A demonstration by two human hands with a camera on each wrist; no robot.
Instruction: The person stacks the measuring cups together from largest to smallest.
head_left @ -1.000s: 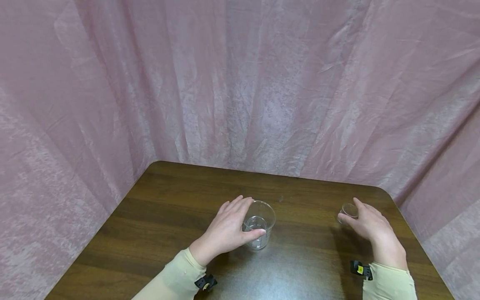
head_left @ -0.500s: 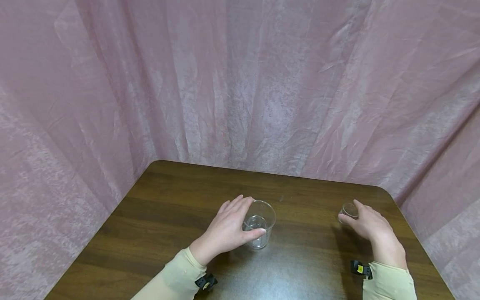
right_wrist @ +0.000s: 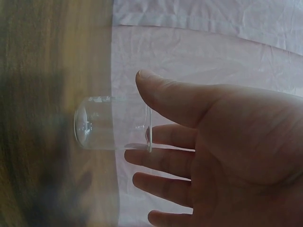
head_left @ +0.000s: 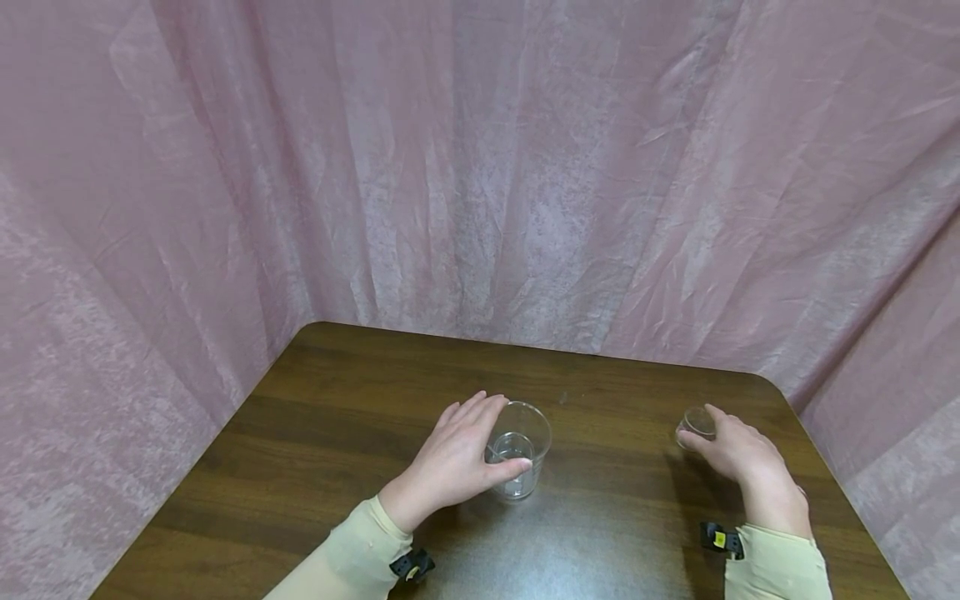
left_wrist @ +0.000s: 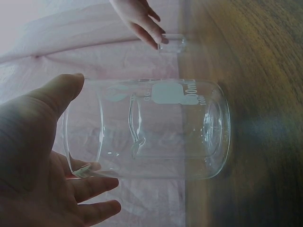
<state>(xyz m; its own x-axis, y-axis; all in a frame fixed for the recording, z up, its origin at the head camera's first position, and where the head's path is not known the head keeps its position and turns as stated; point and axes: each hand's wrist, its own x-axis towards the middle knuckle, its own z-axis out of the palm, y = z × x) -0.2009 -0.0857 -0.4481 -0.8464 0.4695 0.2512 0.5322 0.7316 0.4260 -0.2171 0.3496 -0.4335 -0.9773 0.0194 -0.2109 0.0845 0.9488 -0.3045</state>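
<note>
A large clear glass beaker (head_left: pixel 538 427) with white printed markings stands upright on the brown table, left of my right hand. Inside it sits a smaller glass beaker (left_wrist: pixel 137 123), its rim well below the outer one. My left hand (head_left: pixel 457 458) grips the large beaker at the rim, thumb on the near side and fingers on the far side by the spout. Toward the table's right side stands another small glass beaker (right_wrist: pixel 111 123), upright. My right hand (head_left: pixel 742 450) holds it at the rim between thumb and index finger, the other fingers extended behind.
The wooden table (head_left: pixel 360 392) has rounded far corners. Pink velvety curtains (head_left: pixel 480 167) hang behind it and on both sides. A small mark (head_left: pixel 562 398) shows on the tabletop beyond the large beaker. Each wrist wears a black strap (head_left: pixel 412 565).
My right index finger has drawn in slightly toward the small beaker's rim. The left hand and the nested beakers have stayed put.
</note>
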